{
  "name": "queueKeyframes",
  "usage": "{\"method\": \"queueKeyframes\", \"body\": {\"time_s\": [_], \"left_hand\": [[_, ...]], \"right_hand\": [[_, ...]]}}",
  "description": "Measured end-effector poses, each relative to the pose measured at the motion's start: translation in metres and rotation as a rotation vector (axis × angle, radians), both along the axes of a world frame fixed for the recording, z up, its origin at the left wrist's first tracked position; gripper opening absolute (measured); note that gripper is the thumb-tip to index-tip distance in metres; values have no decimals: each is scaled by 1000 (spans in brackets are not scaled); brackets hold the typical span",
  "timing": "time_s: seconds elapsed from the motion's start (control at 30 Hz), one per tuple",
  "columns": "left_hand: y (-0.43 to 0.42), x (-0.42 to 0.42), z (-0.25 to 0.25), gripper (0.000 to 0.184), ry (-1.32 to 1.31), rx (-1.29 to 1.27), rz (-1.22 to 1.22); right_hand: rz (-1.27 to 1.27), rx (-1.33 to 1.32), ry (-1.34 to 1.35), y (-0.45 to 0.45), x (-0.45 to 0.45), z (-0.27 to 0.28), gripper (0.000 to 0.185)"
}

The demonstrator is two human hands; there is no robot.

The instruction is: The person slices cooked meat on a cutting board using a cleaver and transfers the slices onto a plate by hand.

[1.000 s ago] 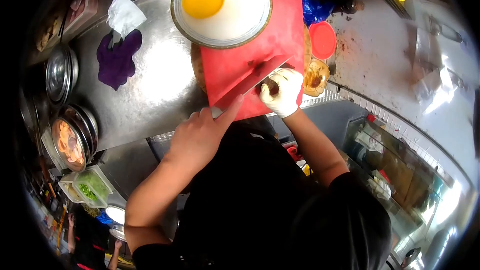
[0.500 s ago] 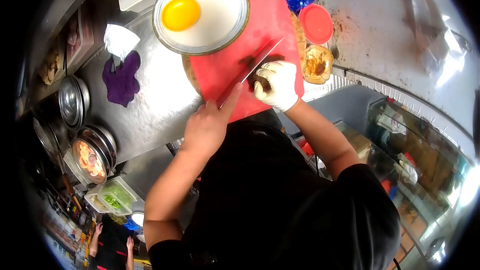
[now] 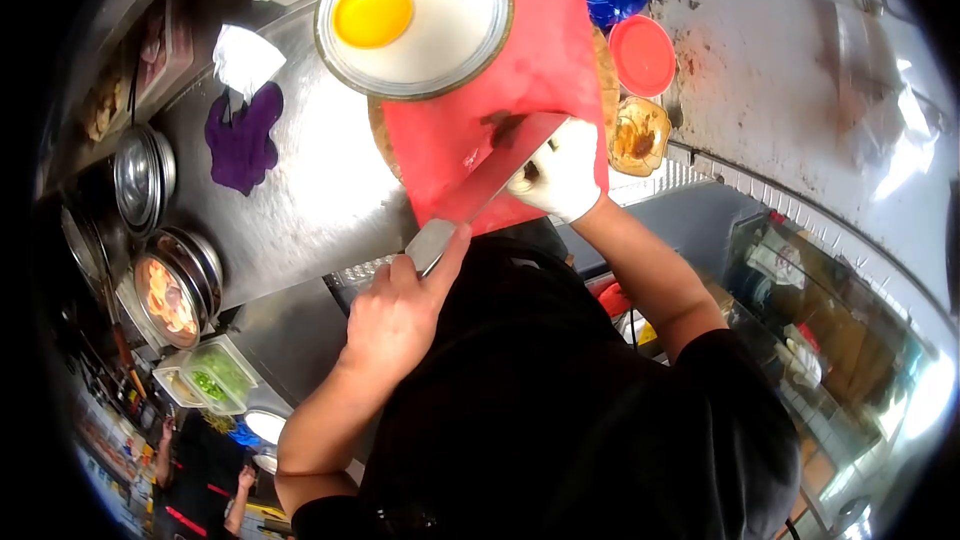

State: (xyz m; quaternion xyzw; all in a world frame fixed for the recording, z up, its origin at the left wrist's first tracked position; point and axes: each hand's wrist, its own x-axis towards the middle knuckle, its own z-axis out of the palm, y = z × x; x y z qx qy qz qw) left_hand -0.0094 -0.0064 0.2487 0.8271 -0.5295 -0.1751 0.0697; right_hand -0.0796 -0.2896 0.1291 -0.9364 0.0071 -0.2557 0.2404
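My left hand (image 3: 392, 315), bare, is closed round the handle of a broad-bladed kitchen knife (image 3: 507, 165), index finger stretched along it. The blade slants over a red cutting board (image 3: 545, 10), its tip against my right hand (image 3: 562, 172). That hand wears a white glove, and its fingers are curled round a dark brown piece of food (image 3: 530, 175), mostly hidden. Dark cut bits (image 3: 503, 127) lie on the board beside the blade. At the board's far end rests a large round white dish (image 3: 450, 30) with a yellow yolk-like oval (image 3: 373, 13) in it.
Right of the board are a red round lid (image 3: 642, 55) and a stained tub (image 3: 640, 137). Leftward on the steel counter (image 3: 310, 190) lie a purple glove (image 3: 243, 140) and white paper (image 3: 247, 60). Steel bowls (image 3: 145, 180) stand farther left. Another person (image 3: 200, 480) is at lower left.
My left hand has drawn back toward me with the knife, and the blade has turned its flat side more into view. My gloved hand stays at about the same spot on the board.
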Motion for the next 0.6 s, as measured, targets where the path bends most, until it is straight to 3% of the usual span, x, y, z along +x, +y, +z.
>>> {"method": "queueKeyframes", "body": {"time_s": [0.6], "left_hand": [[-13,13,-11,88,181,5,44]], "right_hand": [[49,26,8,-2,5,-6,27]]}}
